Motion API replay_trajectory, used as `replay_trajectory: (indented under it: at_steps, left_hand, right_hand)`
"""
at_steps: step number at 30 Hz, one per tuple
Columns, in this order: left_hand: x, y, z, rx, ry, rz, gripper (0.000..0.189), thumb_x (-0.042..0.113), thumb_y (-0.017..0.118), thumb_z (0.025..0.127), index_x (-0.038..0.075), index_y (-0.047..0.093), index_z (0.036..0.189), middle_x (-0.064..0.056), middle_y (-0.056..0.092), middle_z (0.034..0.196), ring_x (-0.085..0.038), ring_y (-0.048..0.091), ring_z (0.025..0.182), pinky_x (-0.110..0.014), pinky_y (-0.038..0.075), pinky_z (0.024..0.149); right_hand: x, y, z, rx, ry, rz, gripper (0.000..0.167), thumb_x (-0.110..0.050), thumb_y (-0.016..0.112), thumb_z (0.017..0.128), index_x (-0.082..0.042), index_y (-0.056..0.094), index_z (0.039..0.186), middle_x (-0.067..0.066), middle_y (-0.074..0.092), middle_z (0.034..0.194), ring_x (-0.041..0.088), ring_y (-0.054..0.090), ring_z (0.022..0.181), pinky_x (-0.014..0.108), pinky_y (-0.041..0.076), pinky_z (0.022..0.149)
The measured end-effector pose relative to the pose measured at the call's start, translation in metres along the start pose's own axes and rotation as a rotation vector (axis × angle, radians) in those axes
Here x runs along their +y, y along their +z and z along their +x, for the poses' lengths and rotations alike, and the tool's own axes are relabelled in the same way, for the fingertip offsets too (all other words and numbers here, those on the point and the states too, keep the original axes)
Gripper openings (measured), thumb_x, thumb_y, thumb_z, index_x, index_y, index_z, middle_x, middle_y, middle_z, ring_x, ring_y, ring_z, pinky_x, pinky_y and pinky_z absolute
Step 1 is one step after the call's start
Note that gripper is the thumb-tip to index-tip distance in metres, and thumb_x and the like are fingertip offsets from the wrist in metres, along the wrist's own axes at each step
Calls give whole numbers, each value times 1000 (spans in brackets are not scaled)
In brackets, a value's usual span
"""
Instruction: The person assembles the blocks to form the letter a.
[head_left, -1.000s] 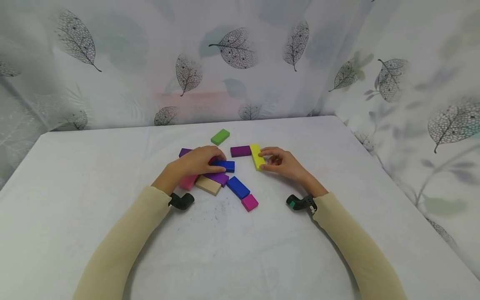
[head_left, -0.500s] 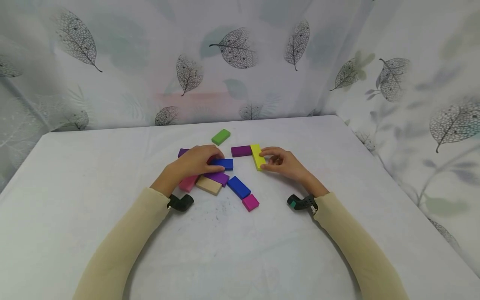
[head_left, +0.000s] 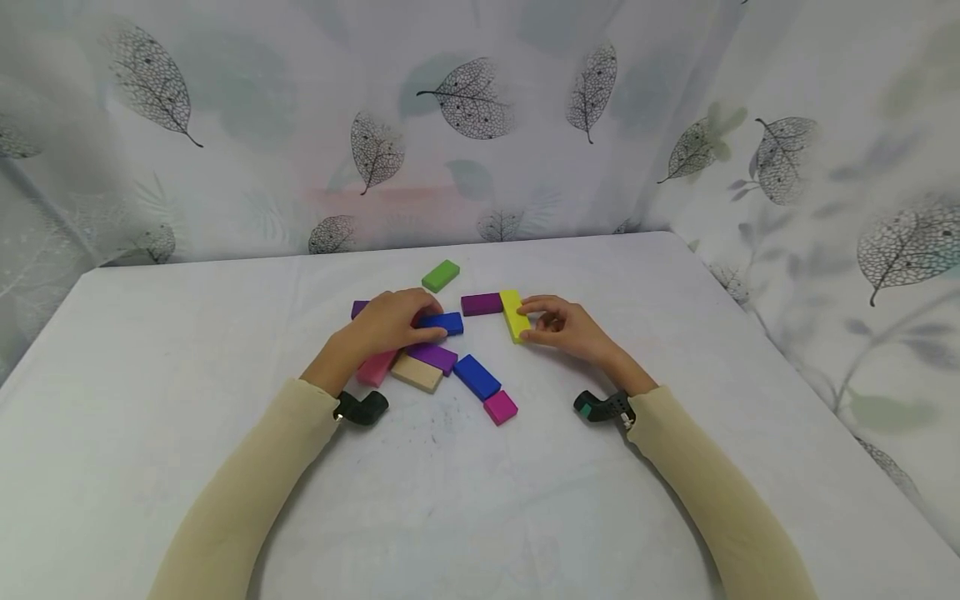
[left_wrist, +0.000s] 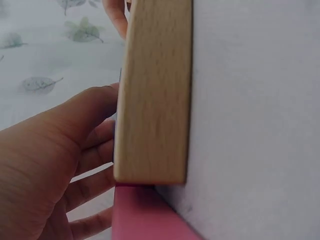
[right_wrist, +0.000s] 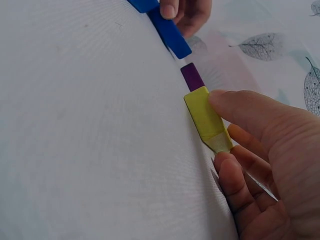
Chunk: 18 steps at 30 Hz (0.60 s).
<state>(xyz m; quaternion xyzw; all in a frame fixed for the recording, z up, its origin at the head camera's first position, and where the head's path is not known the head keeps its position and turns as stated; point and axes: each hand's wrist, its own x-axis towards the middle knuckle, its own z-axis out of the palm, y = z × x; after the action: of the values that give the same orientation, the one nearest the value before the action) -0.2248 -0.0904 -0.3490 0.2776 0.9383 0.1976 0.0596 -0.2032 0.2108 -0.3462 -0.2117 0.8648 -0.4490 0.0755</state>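
Note:
My left hand (head_left: 386, 321) grips a blue rectangular block (head_left: 452, 323) between thumb and fingers, over a loose group of blocks. Its palm hides part of that group. Touching the right side of a yellow block (head_left: 513, 312) are the thumb and fingertips of my right hand (head_left: 567, 327); the block lies flat on the table. A dark purple block (head_left: 482, 304) meets the yellow one at its upper left. In the left wrist view a plain wooden block (left_wrist: 155, 95) fills the middle, with a pink block (left_wrist: 145, 212) at its lower end.
Near the left hand lie a violet block (head_left: 435, 357) and another purple block (head_left: 359, 309). A second blue block (head_left: 477, 377) ends at a small magenta block (head_left: 500, 407). Farther back is a green block (head_left: 441, 275). Leaf-patterned cloth (head_left: 262, 167) hangs behind the white table (head_left: 480, 517).
The left hand has shifted the blue block slightly left and away from the body, turning it a little. The right hand and the yellow block have stayed in place.

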Motion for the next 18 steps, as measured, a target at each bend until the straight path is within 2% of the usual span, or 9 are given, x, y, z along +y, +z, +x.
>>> replay_trajectory:
  at_steps: [5, 12, 18]
  left_hand:
    - [-2, 2, 1, 28, -22, -3, 44, 38, 68, 91, 6, 64, 121, -8, 67, 114, -24, 60, 108, -50, 40, 102]
    - [-2, 4, 2, 73, -71, 14, 43, 40, 67, 91, 7, 65, 118, -9, 67, 108, -24, 61, 104, -48, 42, 99]
    - [-1, 5, 5, 95, -90, 23, 45, 41, 66, 91, 6, 66, 119, -9, 68, 106, -24, 61, 102, -47, 44, 95]
  right_hand:
    - [0, 1, 1, -3, -8, -14, 39, 0, 70, 87, 11, 59, 123, 25, 49, 139, 24, 53, 86, 17, 44, 72]
    - [36, 5, 13, 12, -6, -10, 41, -4, 72, 87, 5, 61, 126, 20, 49, 142, 25, 52, 87, 16, 42, 70]
    - [40, 3, 13, 11, -13, 11, 41, -9, 74, 86, 1, 63, 124, 16, 51, 140, 23, 53, 86, 17, 43, 71]
